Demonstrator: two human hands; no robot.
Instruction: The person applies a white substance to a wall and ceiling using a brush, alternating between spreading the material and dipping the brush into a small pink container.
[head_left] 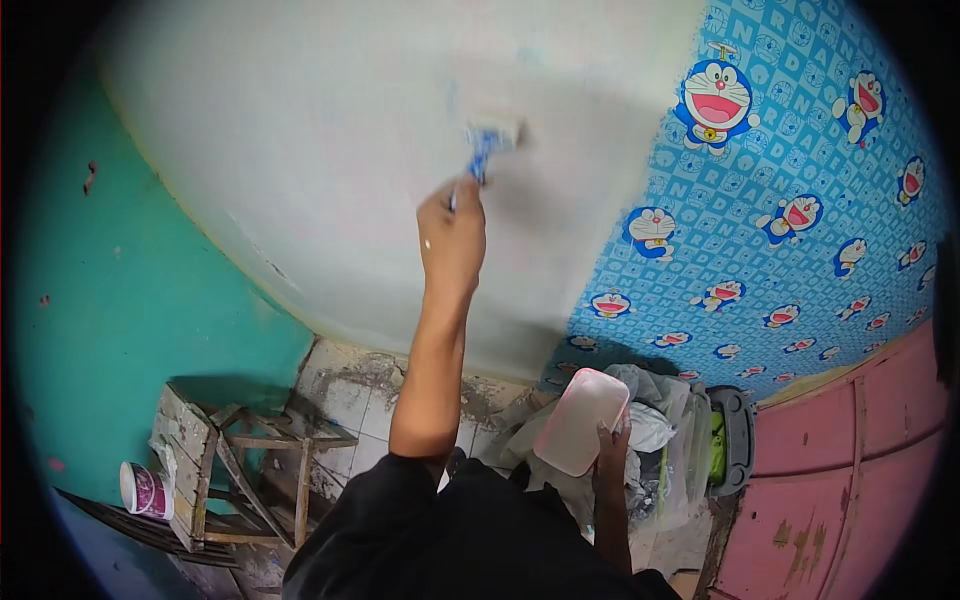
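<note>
My left hand (452,232) is raised in front of the pale wall (330,150), closed around the handle of a paintbrush (484,150). The brush has a blue-and-white handle and a whitish head, slightly blurred, which lies at the wall surface. A small white spot shows on the back of that hand. Lower right, my right hand (612,450) grips the edge of a shallow pink-rimmed plastic tub (582,420) holding something whitish. Its fingers are partly hidden by the tub.
Blue cartoon wallpaper (720,230) covers the wall's right part. A teal wall (150,270) is on the left, above a worn wooden stool (190,470) and a paint bucket (146,490). Plastic-wrapped items (680,450) and a grey bin (738,440) stand near a pink door (840,500).
</note>
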